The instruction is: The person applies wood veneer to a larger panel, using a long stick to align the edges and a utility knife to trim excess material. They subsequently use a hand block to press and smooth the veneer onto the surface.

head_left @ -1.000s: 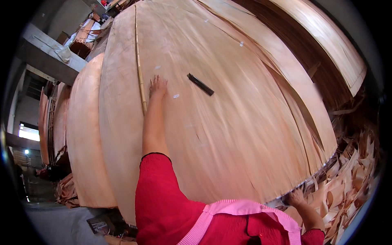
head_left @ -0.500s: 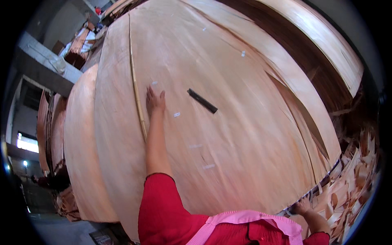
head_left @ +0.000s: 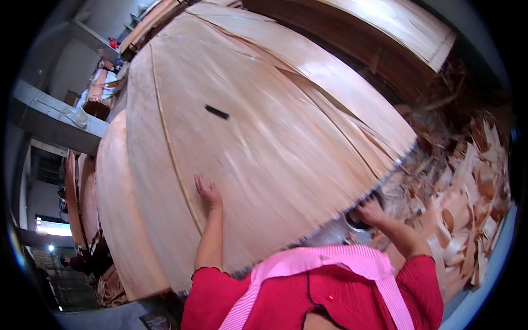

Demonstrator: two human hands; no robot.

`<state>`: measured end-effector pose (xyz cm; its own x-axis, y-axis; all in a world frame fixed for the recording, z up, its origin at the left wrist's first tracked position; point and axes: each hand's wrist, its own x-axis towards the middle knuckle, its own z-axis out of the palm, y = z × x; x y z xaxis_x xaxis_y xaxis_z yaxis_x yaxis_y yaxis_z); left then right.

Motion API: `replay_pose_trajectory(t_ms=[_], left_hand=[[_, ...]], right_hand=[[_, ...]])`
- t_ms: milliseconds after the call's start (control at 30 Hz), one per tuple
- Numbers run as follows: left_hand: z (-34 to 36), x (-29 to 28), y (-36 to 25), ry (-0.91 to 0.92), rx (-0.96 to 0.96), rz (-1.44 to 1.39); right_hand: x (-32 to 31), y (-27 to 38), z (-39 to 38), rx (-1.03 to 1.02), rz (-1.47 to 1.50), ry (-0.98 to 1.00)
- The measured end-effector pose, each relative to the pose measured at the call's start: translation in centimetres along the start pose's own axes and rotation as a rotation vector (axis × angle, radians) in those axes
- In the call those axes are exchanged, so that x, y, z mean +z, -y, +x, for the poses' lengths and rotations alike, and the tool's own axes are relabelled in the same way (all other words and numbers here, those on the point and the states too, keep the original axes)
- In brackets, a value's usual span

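A broad stack of pale wood veneer sheets [head_left: 264,165] spreads before me. My left hand [head_left: 208,192] is over its top sheet, fingers apart and holding nothing, just right of a long thin yellowish stick [head_left: 166,135]. Farther off, a short black bar [head_left: 216,111] lies on the veneer. My right hand [head_left: 369,212] is low at the near right edge of the stack, beside a dark round thing with a pale rim [head_left: 358,223]. Its fingertips are hidden there, so I cannot tell whether it grips anything.
Heaps of curled veneer scraps [head_left: 462,203] lie to the right. Another veneer stack [head_left: 407,27] stands at the far right. Long splits and overlapping strips [head_left: 330,104] run along the sheet's right side. A grey concrete beam [head_left: 60,115] is at the left.
My view has shifted, bringing more scraps into sight. My left hand has drawn back toward me from beyond the bar's near end. My right hand has moved along the near edge toward the dark round thing.
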<state>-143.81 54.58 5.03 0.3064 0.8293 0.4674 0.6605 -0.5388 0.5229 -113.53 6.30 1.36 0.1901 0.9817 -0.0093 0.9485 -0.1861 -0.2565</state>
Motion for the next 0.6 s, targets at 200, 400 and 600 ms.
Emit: replay_pose_trajectory(t_ms=[200,400,600], left_hand=[[-17.3,-7.7,-13.1,0.170,0.072,0.076],[-26.6,-11.4,-19.2,0.280,0.177,0.076],[-31.0,-13.1,-18.9,0.335,0.103,0.061]], right_hand=[[-0.3,-0.4,-0.2,-0.087,0.044,-0.179],[-1.3,0.2,-0.6,-0.053,0.138,-0.390],[-1.7,-0.1,-1.7,-0.003,0.310,-0.533]])
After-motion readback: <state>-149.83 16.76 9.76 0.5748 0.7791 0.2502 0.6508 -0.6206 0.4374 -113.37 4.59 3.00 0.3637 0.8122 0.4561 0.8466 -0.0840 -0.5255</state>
